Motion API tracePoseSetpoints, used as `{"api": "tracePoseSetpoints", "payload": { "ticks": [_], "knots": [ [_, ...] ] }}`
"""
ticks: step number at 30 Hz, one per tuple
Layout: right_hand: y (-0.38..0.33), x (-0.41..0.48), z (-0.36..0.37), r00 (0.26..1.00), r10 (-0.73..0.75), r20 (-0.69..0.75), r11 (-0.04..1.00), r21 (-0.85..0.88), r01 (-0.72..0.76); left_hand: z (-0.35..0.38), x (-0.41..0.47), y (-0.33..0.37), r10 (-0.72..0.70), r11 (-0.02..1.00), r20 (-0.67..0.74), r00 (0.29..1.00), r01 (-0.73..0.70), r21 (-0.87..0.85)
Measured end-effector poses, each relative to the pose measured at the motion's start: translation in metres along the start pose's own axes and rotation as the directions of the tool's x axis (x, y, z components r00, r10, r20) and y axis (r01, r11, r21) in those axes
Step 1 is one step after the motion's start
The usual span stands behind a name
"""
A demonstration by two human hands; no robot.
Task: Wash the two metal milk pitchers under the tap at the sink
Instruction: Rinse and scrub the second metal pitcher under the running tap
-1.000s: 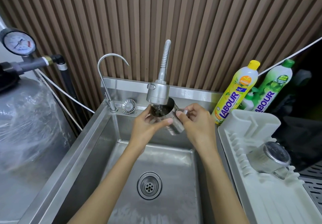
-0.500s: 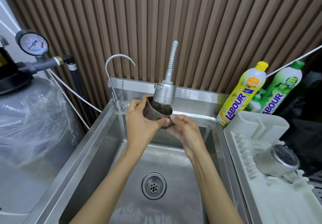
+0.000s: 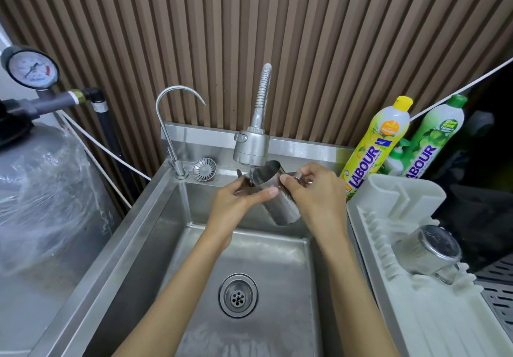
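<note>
Under the tap [image 3: 251, 147], pitcher [image 3: 273, 192] tilted, mouth seemingly up-left toward it.

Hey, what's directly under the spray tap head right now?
The open mouth of a metal pitcher, tilted and held by the left hand and right hand beneath the spray tap head. Its inside is shadowed, so contents are unclear. Sink basin below.

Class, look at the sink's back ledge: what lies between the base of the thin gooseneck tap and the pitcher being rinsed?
In the head view, a round metal sink strainer lies on the ledge between them.
</note>
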State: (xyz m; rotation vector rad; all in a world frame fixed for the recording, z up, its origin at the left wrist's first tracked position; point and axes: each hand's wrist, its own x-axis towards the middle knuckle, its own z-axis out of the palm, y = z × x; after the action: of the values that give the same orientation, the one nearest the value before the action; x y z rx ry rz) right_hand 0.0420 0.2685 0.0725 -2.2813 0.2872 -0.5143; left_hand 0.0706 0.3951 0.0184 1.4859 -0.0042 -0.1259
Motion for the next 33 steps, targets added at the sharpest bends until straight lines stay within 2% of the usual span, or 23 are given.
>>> {"api": "tracePoseSetpoints", "payload": {
  "ticks": [2, 4, 8, 10, 13, 15, 18, 21, 24, 27, 30, 33],
  "knots": [
    [0.006, 0.003, 0.006, 1.000, 0.023, 0.012, 0.990, 0.139, -0.024, 0.003, 0.008, 0.000, 0.057, 0.997, -0.029, 0.998, -0.058, -0.053],
    [0.016, 0.007, 0.016, 0.996, 0.073, 0.051, 0.931, 0.355, -0.086, 0.006, 0.015, -0.001, 0.131, 0.990, -0.107, 0.986, -0.136, -0.042],
    [0.027, 0.010, 0.037, 0.965, 0.126, 0.230, 0.698, 0.670, -0.250, 0.002, 0.022, 0.000, 0.265, 0.964, -0.211, 0.941, -0.263, 0.037],
    [0.031, 0.007, 0.048, 0.942, 0.116, 0.314, 0.581, 0.748, -0.321, -0.005, 0.022, 0.001, 0.329, 0.944, -0.204, 0.922, -0.314, 0.103],
    [0.038, 0.002, 0.060, 0.903, 0.086, 0.420, 0.405, 0.814, -0.417, -0.009, 0.016, 0.003, 0.431, 0.871, -0.210, 0.878, -0.343, 0.352],
    [0.040, -0.001, 0.062, 0.886, 0.077, 0.458, 0.368, 0.813, -0.452, -0.008, 0.008, 0.006, 0.439, 0.838, -0.257, 0.861, -0.290, 0.462],
    [0.039, -0.003, 0.057, 0.882, 0.115, 0.457, 0.483, 0.750, -0.452, -0.007, -0.003, 0.006, 0.415, 0.826, -0.335, 0.846, -0.195, 0.529],
    [0.030, -0.004, 0.047, 0.903, 0.209, 0.376, 0.630, 0.654, -0.418, -0.009, -0.007, 0.004, 0.320, 0.853, -0.339, 0.885, -0.112, 0.510],
    [0.022, 0.000, 0.034, 0.946, 0.248, 0.211, 0.799, 0.507, -0.322, -0.011, -0.007, 0.001, 0.165, 0.932, -0.256, 0.952, -0.065, 0.358],
    [0.012, 0.002, 0.018, 0.992, 0.121, 0.033, 0.966, 0.226, -0.125, -0.011, -0.004, 0.001, 0.019, 0.991, -0.120, 0.993, -0.003, 0.135],
    [0.003, -0.003, 0.008, 0.998, -0.007, -0.059, 0.997, 0.078, 0.012, -0.011, 0.004, 0.000, -0.020, 0.999, 0.047, 0.999, 0.019, 0.032],
    [0.003, -0.003, 0.012, 0.998, -0.034, -0.055, 0.982, 0.182, 0.044, -0.006, 0.011, 0.000, 0.046, 0.994, 0.070, 0.996, -0.039, -0.103]
  ]
}}
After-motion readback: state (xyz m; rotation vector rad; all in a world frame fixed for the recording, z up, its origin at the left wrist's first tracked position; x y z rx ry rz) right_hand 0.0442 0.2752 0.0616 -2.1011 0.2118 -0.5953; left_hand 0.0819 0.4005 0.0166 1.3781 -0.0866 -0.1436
